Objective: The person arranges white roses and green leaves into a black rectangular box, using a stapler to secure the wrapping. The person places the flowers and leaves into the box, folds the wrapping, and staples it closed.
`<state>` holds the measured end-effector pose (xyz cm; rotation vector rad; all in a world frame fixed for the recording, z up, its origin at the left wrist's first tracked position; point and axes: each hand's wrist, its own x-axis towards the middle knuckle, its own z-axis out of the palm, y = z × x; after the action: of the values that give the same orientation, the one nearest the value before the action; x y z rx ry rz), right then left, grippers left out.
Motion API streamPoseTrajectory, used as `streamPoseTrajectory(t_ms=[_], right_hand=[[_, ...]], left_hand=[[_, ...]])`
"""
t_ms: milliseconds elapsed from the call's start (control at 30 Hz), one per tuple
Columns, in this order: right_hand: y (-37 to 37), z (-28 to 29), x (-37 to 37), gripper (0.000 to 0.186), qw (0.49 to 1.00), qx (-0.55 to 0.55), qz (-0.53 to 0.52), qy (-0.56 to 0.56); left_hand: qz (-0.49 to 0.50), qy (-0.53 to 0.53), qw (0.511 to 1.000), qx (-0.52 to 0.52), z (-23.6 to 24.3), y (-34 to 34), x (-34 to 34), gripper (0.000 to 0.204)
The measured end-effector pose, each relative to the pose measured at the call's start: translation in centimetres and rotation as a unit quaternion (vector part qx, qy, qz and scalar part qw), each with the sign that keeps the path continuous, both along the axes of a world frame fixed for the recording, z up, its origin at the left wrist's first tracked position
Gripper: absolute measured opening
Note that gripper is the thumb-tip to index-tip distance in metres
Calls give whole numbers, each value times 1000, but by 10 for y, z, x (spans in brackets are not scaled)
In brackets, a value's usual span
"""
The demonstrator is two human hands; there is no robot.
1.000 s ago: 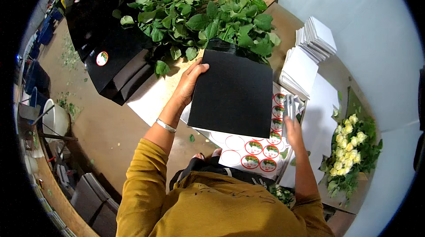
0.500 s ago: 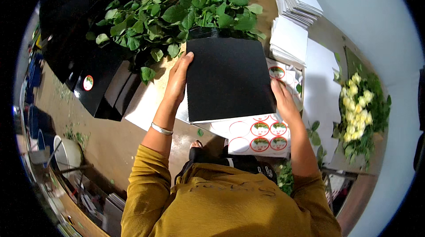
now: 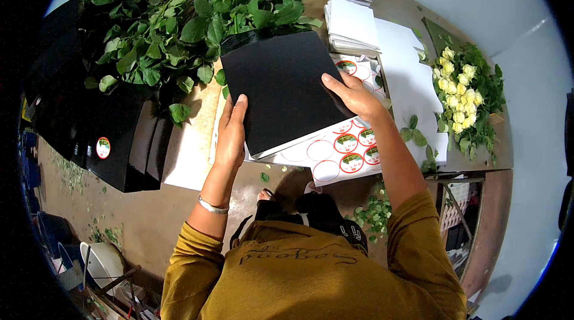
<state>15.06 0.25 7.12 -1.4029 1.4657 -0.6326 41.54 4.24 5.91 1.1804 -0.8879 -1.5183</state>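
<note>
A black square panel [image 3: 284, 87] with a thin white lower edge lies tilted in front of me; I cannot tell if it is one board or a wrapped bundle. My left hand [image 3: 232, 132] grips its lower left edge, thumb on top. Over the right edge curls my right hand [image 3: 353, 94], its thumb on the black face and its other fingers hidden beneath. Just beyond the panel's far edge, long stems with green leaves [image 3: 251, 3] are heaped. Partly under the panel lies a sheet of round red-rimmed stickers [image 3: 351, 162].
Black wrapped bundles [image 3: 78, 111], one bearing a round sticker, stand at the left. White card stacks [image 3: 353, 24] rise at the back right, beside white paper [image 3: 412, 75]. Pale yellow roses [image 3: 459, 90] lie far right. A white bucket [image 3: 101, 263] is on the floor at the lower left.
The panel has tilted, its right side rising away from me. My right hand now reaches further over its face, while my left hand sits lower on its left edge. The whole view has shifted.
</note>
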Motion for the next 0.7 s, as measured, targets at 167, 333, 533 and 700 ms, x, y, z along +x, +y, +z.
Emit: streamPoseTrajectory(t_ms=[167,333,533,700], right_hand=[[5,7,4,77,998,-32,4,46],[2,-1,2,86,999,-31,23,27],[10,8,11,87,994,-54,-15,90],[4,5,9,81,995,-87,15,55]], left_hand=[[49,-16,998,27,-2,6,-4,73],[72,-30,997,7,-3,9,-6,65],[69,-50,996,26,6,9,-4,55],[79,-44,996,7,5,5,-5,41]])
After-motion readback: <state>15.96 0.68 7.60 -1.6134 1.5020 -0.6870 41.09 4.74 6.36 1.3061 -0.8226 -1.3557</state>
